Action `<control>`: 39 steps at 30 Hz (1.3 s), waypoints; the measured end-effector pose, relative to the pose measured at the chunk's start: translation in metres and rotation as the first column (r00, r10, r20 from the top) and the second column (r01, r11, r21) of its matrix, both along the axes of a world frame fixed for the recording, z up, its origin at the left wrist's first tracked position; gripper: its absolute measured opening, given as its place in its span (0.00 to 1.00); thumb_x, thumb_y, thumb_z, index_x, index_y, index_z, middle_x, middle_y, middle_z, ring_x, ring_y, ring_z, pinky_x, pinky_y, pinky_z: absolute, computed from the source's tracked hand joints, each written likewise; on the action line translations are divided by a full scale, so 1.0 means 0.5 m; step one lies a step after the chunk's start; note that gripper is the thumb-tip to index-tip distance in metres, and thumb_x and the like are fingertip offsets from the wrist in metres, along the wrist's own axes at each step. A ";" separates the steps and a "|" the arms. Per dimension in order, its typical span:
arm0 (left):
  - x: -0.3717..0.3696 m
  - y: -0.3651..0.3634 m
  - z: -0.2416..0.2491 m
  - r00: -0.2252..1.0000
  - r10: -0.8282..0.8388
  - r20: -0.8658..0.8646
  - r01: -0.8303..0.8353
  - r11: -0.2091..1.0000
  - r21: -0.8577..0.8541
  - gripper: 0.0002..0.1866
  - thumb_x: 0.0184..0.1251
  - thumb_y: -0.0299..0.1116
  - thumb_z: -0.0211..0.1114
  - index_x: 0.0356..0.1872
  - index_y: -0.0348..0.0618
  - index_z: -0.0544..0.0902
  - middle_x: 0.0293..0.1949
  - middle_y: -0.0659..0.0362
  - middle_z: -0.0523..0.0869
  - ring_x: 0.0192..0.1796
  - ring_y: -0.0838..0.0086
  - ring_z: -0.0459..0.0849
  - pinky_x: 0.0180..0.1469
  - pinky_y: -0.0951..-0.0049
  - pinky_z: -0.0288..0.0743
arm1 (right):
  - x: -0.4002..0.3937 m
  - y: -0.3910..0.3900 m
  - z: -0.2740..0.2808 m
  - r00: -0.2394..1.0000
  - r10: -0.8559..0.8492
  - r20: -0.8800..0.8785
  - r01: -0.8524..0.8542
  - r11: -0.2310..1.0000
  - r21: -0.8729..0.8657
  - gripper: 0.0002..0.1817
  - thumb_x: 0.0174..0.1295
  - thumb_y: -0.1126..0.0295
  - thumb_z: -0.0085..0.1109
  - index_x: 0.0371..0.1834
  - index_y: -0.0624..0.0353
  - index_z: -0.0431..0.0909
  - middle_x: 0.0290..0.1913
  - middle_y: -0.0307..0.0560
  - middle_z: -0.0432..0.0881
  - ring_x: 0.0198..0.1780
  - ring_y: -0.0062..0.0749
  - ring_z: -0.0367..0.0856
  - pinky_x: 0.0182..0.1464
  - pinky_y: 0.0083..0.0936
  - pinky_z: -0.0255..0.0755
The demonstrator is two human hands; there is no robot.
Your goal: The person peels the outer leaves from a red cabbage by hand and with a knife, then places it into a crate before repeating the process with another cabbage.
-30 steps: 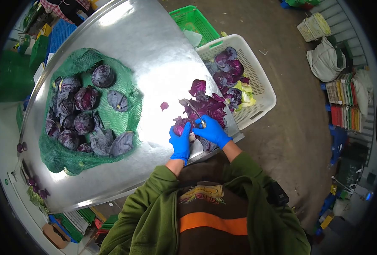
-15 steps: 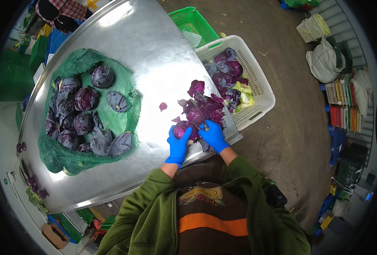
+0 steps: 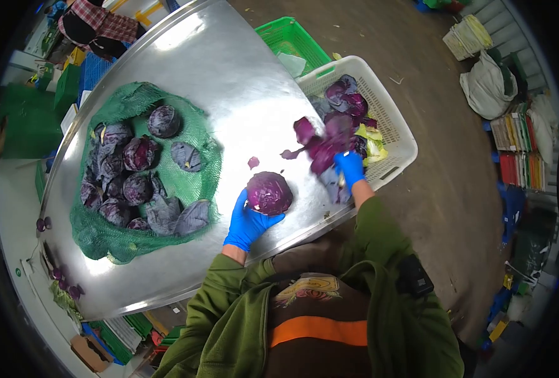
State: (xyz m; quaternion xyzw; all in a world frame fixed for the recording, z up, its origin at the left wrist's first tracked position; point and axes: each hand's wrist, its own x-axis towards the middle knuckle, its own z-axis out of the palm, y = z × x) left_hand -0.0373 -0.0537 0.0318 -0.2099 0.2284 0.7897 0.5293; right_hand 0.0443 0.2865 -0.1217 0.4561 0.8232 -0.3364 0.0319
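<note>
left hand (image 3: pixel 247 225) fingers cup purple cabbage (image 3: pixel 270 193) — prob so it won't roll. right hand (image 3: pixel 350 167) w/ loose leaves (image 3: pixel 322 152) nr white basket (image 3: pixel 400 135) — blurry, can't tell its grip.

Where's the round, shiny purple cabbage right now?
In the head view, the round purple cabbage is at the metal table's near edge, held in the blue-gloved left hand, right of the green mesh bag.
</note>
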 end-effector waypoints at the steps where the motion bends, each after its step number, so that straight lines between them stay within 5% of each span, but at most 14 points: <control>1: -0.003 -0.002 0.010 0.995 0.034 0.096 -0.041 0.996 0.073 0.39 0.68 0.59 0.58 0.74 0.49 0.61 0.71 0.47 0.66 0.71 0.49 0.68 0.62 0.36 0.73 | 0.029 0.104 -0.177 0.946 0.132 -0.295 -0.096 0.986 0.135 0.11 0.56 0.63 0.60 0.24 0.58 0.80 0.19 0.42 0.77 0.19 0.31 0.76 0.24 0.34 0.70; 2: -0.005 -0.003 0.019 0.980 0.059 0.192 -0.088 0.986 0.145 0.40 0.67 0.60 0.59 0.74 0.49 0.62 0.71 0.47 0.66 0.71 0.50 0.68 0.62 0.37 0.73 | 0.006 0.130 -0.096 0.978 -0.140 -0.153 0.138 0.990 -0.021 0.13 0.56 0.62 0.60 0.33 0.60 0.85 0.31 0.60 0.86 0.31 0.52 0.86 0.35 0.45 0.78; 3: -0.005 -0.002 0.025 0.978 0.069 0.196 -0.096 0.986 0.134 0.41 0.65 0.62 0.59 0.73 0.49 0.62 0.71 0.48 0.67 0.70 0.50 0.70 0.61 0.40 0.74 | -0.007 0.121 -0.004 0.747 -0.561 -0.356 0.453 0.822 -0.343 0.14 0.57 0.65 0.64 0.42 0.64 0.81 0.33 0.58 0.86 0.31 0.52 0.86 0.36 0.43 0.78; 6: -0.005 0.014 0.047 0.970 0.119 0.214 -0.148 0.981 0.128 0.40 0.66 0.60 0.59 0.73 0.48 0.62 0.70 0.48 0.67 0.69 0.52 0.71 0.62 0.41 0.74 | -0.021 0.096 0.124 0.743 -0.059 -0.666 0.389 0.848 0.359 0.18 0.63 0.63 0.65 0.49 0.64 0.78 0.37 0.50 0.85 0.35 0.38 0.84 0.36 0.33 0.77; 8: -0.001 0.021 0.033 0.968 0.116 0.223 -0.144 0.983 0.112 0.39 0.66 0.61 0.60 0.72 0.49 0.64 0.69 0.49 0.68 0.68 0.53 0.71 0.61 0.42 0.75 | -0.017 0.066 0.061 0.772 -0.317 -0.551 0.120 0.924 -0.364 0.21 0.64 0.62 0.66 0.55 0.62 0.77 0.43 0.47 0.84 0.34 0.25 0.81 0.32 0.25 0.76; 11: 0.006 0.042 0.021 0.999 -0.041 0.029 0.046 0.977 -0.206 0.36 0.66 0.65 0.59 0.68 0.52 0.70 0.62 0.52 0.77 0.63 0.57 0.78 0.55 0.50 0.81 | 0.000 -0.183 0.270 0.901 -0.161 -0.403 -0.241 0.588 -0.772 0.33 0.58 0.59 0.74 0.66 0.59 0.73 0.54 0.39 0.82 0.32 0.14 0.76 0.29 0.14 0.72; 14: 0.021 0.052 0.001 0.962 -0.266 0.059 0.264 0.858 -0.440 0.37 0.65 0.68 0.58 0.66 0.52 0.72 0.61 0.53 0.78 0.60 0.59 0.79 0.53 0.53 0.82 | 0.017 -0.273 0.286 0.849 0.131 -0.512 -0.464 0.649 -0.603 0.37 0.54 0.58 0.77 0.66 0.62 0.73 0.53 0.48 0.82 0.35 0.20 0.81 0.34 0.19 0.77; 16: 0.032 0.043 -0.017 0.944 -0.314 0.100 0.320 0.799 -0.509 0.39 0.63 0.67 0.63 0.65 0.49 0.73 0.59 0.52 0.79 0.57 0.61 0.80 0.50 0.58 0.82 | 0.020 -0.280 0.263 0.949 0.060 -0.310 -0.273 0.650 -0.709 0.35 0.55 0.58 0.76 0.64 0.64 0.74 0.47 0.46 0.83 0.34 0.21 0.81 0.34 0.20 0.77; 17: 0.041 0.037 -0.034 0.869 -0.480 -0.122 0.284 0.684 -0.672 0.41 0.61 0.64 0.67 0.67 0.46 0.71 0.60 0.50 0.77 0.57 0.59 0.80 0.52 0.58 0.81 | 0.021 -0.277 0.254 0.948 0.061 -0.311 -0.274 0.650 -0.709 0.35 0.55 0.58 0.76 0.64 0.64 0.74 0.47 0.46 0.83 0.34 0.21 0.81 0.34 0.20 0.77; 18: 0.051 0.034 -0.033 0.703 -0.647 -0.294 0.185 0.566 -0.803 0.43 0.59 0.61 0.71 0.68 0.42 0.69 0.61 0.48 0.75 0.58 0.58 0.79 0.53 0.59 0.80 | 0.021 -0.272 0.253 0.963 0.049 -0.266 -0.236 0.635 -0.735 0.34 0.56 0.57 0.75 0.62 0.63 0.76 0.44 0.44 0.83 0.34 0.20 0.81 0.34 0.20 0.77; 19: 0.086 0.032 -0.028 0.392 -0.838 -0.379 -0.266 0.291 -0.919 0.49 0.54 0.53 0.78 0.70 0.37 0.64 0.64 0.45 0.70 0.62 0.54 0.75 0.60 0.58 0.75 | 0.023 -0.268 0.253 0.975 0.038 -0.220 -0.195 0.620 -0.759 0.32 0.56 0.56 0.75 0.61 0.61 0.77 0.42 0.42 0.83 0.33 0.20 0.80 0.34 0.20 0.77; 23: 0.070 0.039 -0.046 0.147 -0.742 -0.654 -0.382 0.567 -0.730 0.55 0.45 0.50 0.83 0.71 0.38 0.62 0.64 0.44 0.67 0.66 0.51 0.70 0.67 0.56 0.68 | 0.033 -0.267 0.253 0.949 0.142 -0.282 -0.300 0.678 -0.671 0.26 0.63 0.55 0.68 0.59 0.57 0.79 0.40 0.43 0.84 0.34 0.27 0.83 0.37 0.25 0.78; 25: 0.058 0.044 -0.041 0.121 -0.749 -0.652 -0.372 0.575 -0.729 0.54 0.45 0.50 0.83 0.71 0.38 0.63 0.64 0.44 0.68 0.66 0.51 0.70 0.67 0.56 0.68 | 0.048 -0.267 0.239 0.760 0.383 -0.525 -0.382 0.917 0.115 0.19 0.68 0.58 0.61 0.59 0.53 0.79 0.41 0.48 0.86 0.39 0.40 0.86 0.42 0.32 0.79; 39: 0.039 0.046 -0.057 0.203 -0.746 -0.634 -0.307 0.566 -0.765 0.54 0.42 0.49 0.84 0.70 0.36 0.65 0.62 0.46 0.71 0.63 0.53 0.74 0.66 0.58 0.70 | 0.089 -0.295 0.286 0.832 0.513 -0.211 -0.502 0.858 0.108 0.22 0.72 0.55 0.51 0.64 0.50 0.74 0.39 0.50 0.86 0.38 0.47 0.85 0.38 0.41 0.78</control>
